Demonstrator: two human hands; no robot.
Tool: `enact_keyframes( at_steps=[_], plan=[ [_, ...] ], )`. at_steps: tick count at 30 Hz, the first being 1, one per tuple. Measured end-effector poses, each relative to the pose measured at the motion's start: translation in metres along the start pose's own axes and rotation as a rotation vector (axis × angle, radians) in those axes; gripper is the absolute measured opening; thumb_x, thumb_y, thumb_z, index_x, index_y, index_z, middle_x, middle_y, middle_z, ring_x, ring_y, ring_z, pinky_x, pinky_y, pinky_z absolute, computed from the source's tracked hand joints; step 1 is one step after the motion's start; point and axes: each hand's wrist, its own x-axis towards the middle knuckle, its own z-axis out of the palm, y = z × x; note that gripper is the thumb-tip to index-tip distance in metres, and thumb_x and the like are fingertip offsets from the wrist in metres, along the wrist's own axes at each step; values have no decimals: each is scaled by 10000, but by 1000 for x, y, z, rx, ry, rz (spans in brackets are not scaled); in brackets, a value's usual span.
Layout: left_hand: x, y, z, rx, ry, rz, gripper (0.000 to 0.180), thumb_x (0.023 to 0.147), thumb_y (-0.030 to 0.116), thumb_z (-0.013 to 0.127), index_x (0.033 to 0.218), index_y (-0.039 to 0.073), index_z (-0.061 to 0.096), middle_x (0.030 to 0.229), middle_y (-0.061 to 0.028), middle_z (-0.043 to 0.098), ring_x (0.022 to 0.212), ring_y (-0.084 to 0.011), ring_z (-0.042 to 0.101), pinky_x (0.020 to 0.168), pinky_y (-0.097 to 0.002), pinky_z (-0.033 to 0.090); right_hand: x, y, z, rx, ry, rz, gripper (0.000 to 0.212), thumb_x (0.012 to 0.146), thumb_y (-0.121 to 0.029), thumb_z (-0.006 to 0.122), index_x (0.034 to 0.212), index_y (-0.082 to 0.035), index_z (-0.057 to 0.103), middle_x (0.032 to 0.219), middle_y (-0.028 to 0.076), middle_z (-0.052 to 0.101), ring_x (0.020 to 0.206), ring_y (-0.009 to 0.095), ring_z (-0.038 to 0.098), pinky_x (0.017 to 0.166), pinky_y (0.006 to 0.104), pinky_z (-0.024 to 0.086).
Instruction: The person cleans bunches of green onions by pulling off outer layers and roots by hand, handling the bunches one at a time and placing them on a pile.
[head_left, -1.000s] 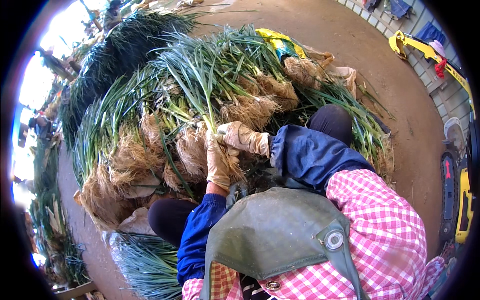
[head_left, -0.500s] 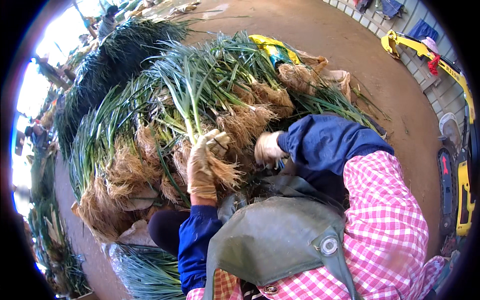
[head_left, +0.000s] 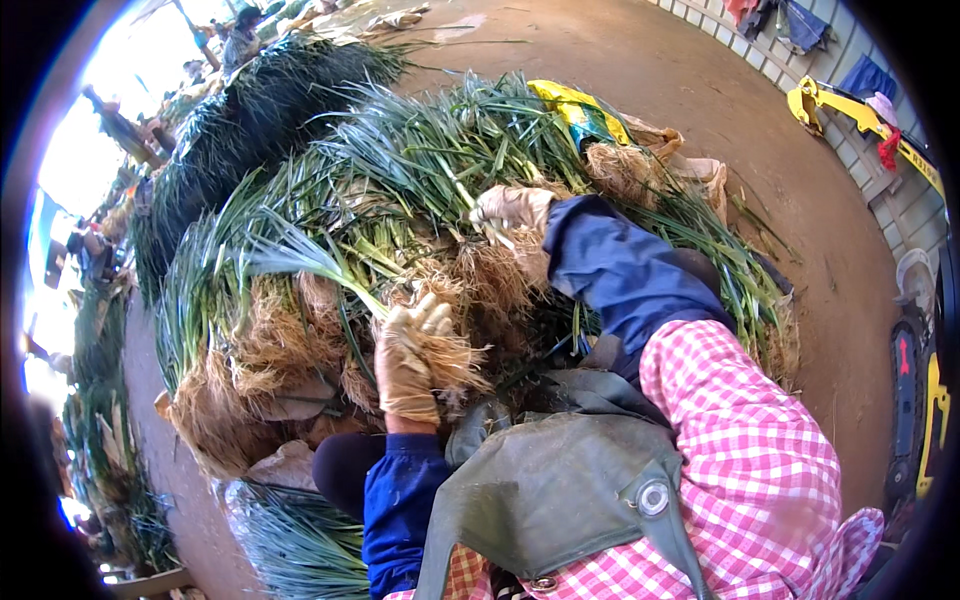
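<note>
A large heap of green onions (head_left: pixel 420 150) with long tan roots (head_left: pixel 275 340) lies in front of me. In its beige glove, my left hand (head_left: pixel 408 365) is closed around the pale stem ends of a few green onions (head_left: pixel 315 262). Their leaves point up and left, and their roots spill out beside my fingers. My right hand (head_left: pixel 515 210), gloved too, reaches into the right part of the heap. Its fingers are closed on a green onion stem there, with roots hanging just below; how many stems it holds is hidden.
A yellow and teal bag (head_left: pixel 580 112) lies at the heap's back right. Another dark green pile (head_left: pixel 270 100) stands behind on the left. More green onions (head_left: pixel 295 535) lie by my left knee. A small yellow excavator (head_left: pixel 850 105) stands on the right, near the wall.
My right hand has moved up and right from near my lap into the heap. The green onions in my left hand have tipped over to the left.
</note>
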Motion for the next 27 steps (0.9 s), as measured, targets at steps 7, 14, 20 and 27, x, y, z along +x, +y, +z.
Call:
enact_keyframes(
  at_steps=[7, 14, 20, 27],
  plan=[
    [-14, -59, 1, 3, -53, -194, 210, 904, 161, 542, 1013, -18, 557, 1014, -161, 613, 857, -297, 629, 737, -316, 527, -86, -112, 91, 152, -156, 105, 223, 846, -281, 619, 872, -62, 655, 578, -21, 540, 478, 74, 497, 399, 240, 393],
    [-36, -66, 11, -69, -63, -275, 311, 980, 248, 455, 1157, 6, 537, 864, -78, 637, 600, -152, 549, 557, -313, 502, -77, -72, 130, 471, -70, 94, 257, 820, -330, 672, 813, -75, 644, 566, -11, 523, 474, 99, 477, 423, 260, 370],
    [-54, -65, 23, -55, -102, -343, 338, 958, 242, 507, 1209, 20, 550, 605, 8, 512, 502, -113, 470, 515, -248, 437, -35, -64, 87, 457, 272, 72, 353, 848, -409, 619, 814, -58, 627, 620, 22, 570, 533, 120, 511, 490, 247, 416],
    [-55, -68, 13, 110, 46, -251, 275, 912, 258, 580, 1075, 39, 615, 598, -10, 493, 474, -111, 456, 460, -240, 410, -25, -81, 70, -226, 214, 76, 317, 893, -339, 562, 868, -30, 625, 603, 76, 604, 486, 170, 579, 441, 295, 454]
  ],
)
